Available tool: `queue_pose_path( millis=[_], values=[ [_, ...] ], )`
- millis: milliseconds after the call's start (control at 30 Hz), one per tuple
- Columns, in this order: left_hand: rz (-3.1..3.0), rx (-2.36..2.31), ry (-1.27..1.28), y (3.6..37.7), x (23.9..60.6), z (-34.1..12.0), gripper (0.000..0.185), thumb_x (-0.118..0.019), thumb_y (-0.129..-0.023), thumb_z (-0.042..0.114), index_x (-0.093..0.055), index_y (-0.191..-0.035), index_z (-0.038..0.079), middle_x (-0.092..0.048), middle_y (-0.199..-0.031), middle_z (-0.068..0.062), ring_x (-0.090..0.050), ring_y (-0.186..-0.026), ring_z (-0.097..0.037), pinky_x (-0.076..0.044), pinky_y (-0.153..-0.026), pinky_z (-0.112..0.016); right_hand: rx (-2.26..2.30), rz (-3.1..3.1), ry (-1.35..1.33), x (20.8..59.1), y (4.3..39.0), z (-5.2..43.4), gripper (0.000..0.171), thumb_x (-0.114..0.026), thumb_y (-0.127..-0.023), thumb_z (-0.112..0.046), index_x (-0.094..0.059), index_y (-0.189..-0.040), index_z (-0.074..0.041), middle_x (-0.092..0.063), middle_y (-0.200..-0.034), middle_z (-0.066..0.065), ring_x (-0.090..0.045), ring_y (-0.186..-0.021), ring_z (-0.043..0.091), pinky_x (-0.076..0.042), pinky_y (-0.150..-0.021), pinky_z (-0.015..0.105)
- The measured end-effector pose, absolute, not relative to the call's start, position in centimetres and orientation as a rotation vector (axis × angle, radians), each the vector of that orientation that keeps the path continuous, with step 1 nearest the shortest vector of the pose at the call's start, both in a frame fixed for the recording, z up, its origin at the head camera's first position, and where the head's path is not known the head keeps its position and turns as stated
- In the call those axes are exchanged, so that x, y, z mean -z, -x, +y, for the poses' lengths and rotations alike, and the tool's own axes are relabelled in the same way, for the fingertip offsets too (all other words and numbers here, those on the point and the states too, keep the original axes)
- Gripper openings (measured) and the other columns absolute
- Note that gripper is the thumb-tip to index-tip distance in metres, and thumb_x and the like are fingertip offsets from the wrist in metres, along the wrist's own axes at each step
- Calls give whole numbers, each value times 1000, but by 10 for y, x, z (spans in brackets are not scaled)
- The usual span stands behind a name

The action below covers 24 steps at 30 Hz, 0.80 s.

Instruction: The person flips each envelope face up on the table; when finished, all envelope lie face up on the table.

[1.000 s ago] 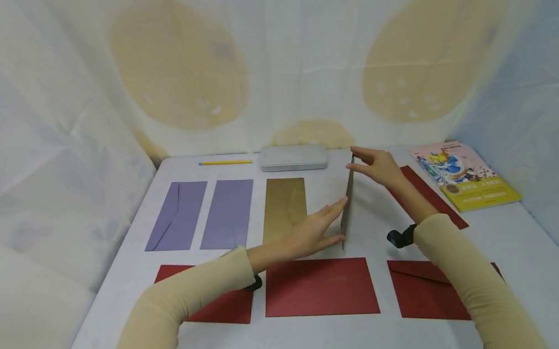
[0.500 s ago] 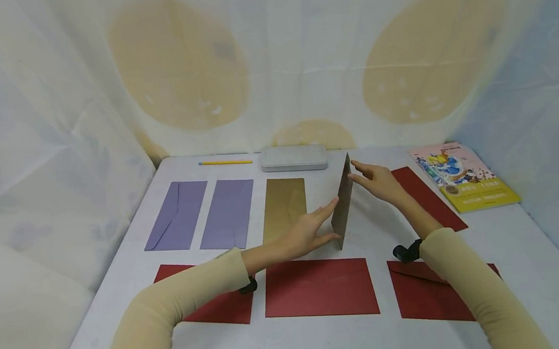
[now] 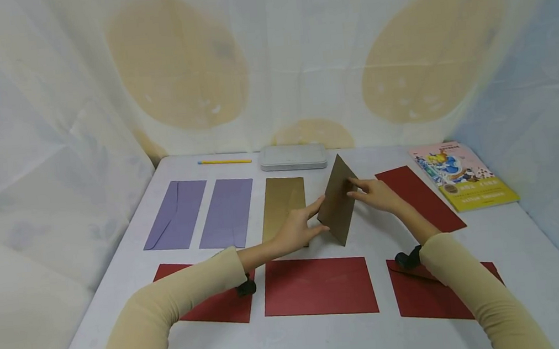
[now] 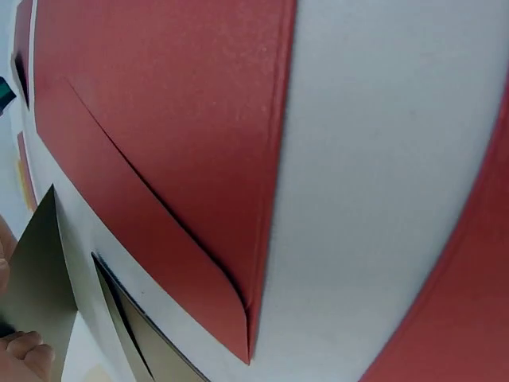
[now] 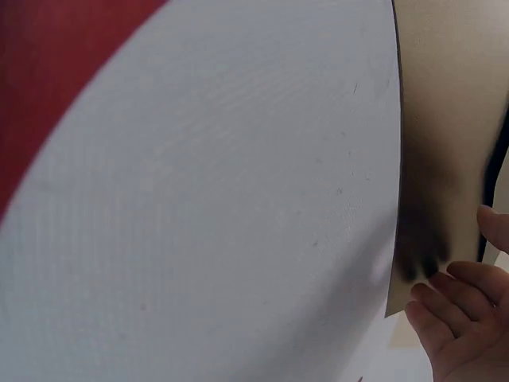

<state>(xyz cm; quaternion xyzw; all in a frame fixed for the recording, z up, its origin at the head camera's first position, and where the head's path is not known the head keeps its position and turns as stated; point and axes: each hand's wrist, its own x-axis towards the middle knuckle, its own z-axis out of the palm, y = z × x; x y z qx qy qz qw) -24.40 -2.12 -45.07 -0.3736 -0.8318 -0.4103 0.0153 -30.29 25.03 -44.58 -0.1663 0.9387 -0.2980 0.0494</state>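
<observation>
A brown-gold envelope (image 3: 336, 200) is held tilted above the white table (image 3: 374, 232), its lower corner close to the surface. My left hand (image 3: 298, 227) pinches its left edge between thumb and fingers. My right hand (image 3: 373, 194) pinches the right edge near the top. In the left wrist view the envelope (image 4: 36, 270) shows at the far left with a fingertip (image 4: 24, 350) under it. The right wrist view shows the envelope's pale face (image 5: 445, 119) with my curled fingers (image 5: 453, 310) at its lower edge.
Two purple envelopes (image 3: 175, 214) (image 3: 227, 212) and a gold one (image 3: 282, 202) lie in the back row, a long red one (image 3: 418, 195) to the right. Three red envelopes (image 3: 319, 286) lie in front. A tin (image 3: 293, 158), pencil (image 3: 224, 161) and book (image 3: 461, 175) sit at the back.
The envelope stood on edge a second ago; it has tipped over to the left, showing its face. Both hands have come lower and closer together, the left now pinching its edge.
</observation>
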Motion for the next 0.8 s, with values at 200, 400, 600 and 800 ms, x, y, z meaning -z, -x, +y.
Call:
queue_pose_path(
  millis=[200, 400, 600, 800],
  values=[
    [-2647, 1326, 1115, 247, 455, -20, 71, -74, -85, 11, -37, -144, -6, -43, -143, -17, -53, -121, -22, -46, -95, -27, 909, 2860, 521, 447, 301, 252, 61, -59, -97, -31, -40, -143, 4, -42, -140, 31, -46, -122, 49, -42, -94, 59],
    [-2738, 1245, 1088, 248, 462, -16, 69, -75, -85, 15, -41, -140, -9, -48, -136, -19, -55, -118, -23, -44, -99, -36, 848, 2881, 545, 451, 305, 254, 62, -61, -96, -27, -40, -142, 7, -44, -138, 32, -50, -120, 46, -47, -85, 51],
    [-2820, 1124, 1048, 247, 464, -12, 66, -74, -87, 20, -44, -139, -8, -54, -132, -17, -55, -119, -20, -43, -96, -36, 786, 2879, 543, 454, 307, 254, 63, -63, -94, -24, -39, -141, 10, -43, -138, 32, -46, -123, 47, -45, -91, 55],
    [-2886, 1104, 1023, 245, 466, -9, 67, -73, -88, 21, -43, -140, -7, -52, -135, -17, -54, -112, -11, -46, -81, -23, 732, 2866, 548, 457, 308, 253, 64, -64, -94, -22, -37, -141, 11, -40, -140, 32, -40, -130, 45, -38, -100, 55]
  ],
)
